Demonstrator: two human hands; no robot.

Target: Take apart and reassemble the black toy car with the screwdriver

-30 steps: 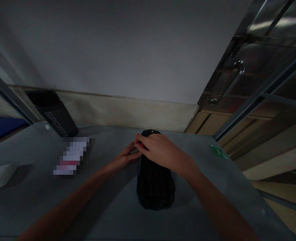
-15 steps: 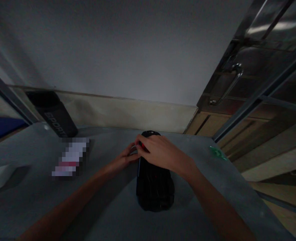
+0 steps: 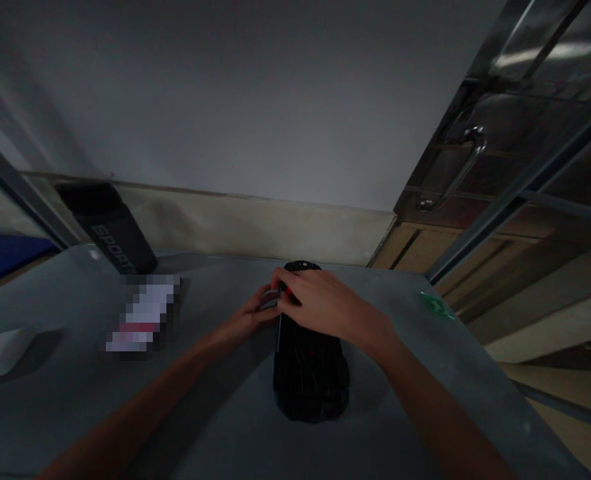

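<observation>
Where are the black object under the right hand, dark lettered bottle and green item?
Black object (image 3: 311,370): head view, its near half.
Dark lettered bottle (image 3: 117,239): head view, its lettered side.
Green item (image 3: 436,305): head view, its middle.

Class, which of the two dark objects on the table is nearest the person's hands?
The black car-shaped object: the right hand is over its far half, the left hand at its left side. The dark bottle stands apart, back left.

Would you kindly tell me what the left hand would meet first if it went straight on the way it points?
Most likely the left edge of the black toy car, just ahead of the left hand; depth is unclear, so they may already touch.
</observation>
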